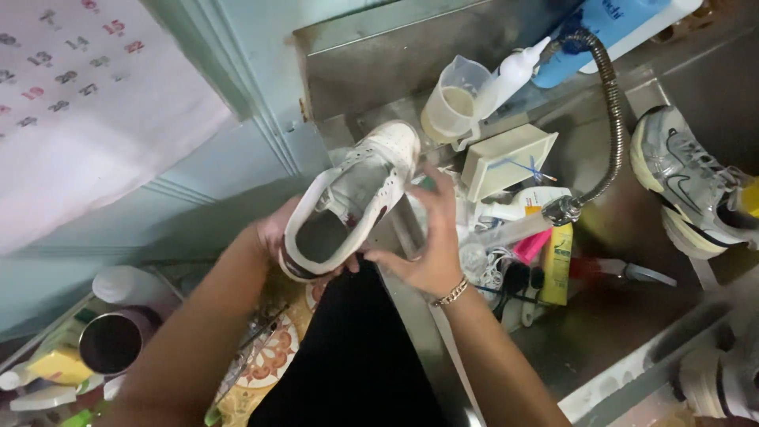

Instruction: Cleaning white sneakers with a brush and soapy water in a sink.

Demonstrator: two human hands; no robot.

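Observation:
A white sneaker (360, 186) with a dark heel trim is held up in front of me, its opening facing the camera. My left hand (273, 233) grips the heel end from the left. My right hand (431, 245), with a gold bracelet at the wrist, holds the shoe's right side, fingers spread along it. The shoe hangs over the left edge of a steel sink (601, 332).
A flexible metal tap hose (610, 103) curves over the sink. Behind stand a measuring cup (455, 107), a white squeeze bottle (510, 75) and a white box (506, 158). A grey sneaker (688, 182) lies at right. Bottles (557, 261) crowd the sink; a metal cup (115, 340) sits at left.

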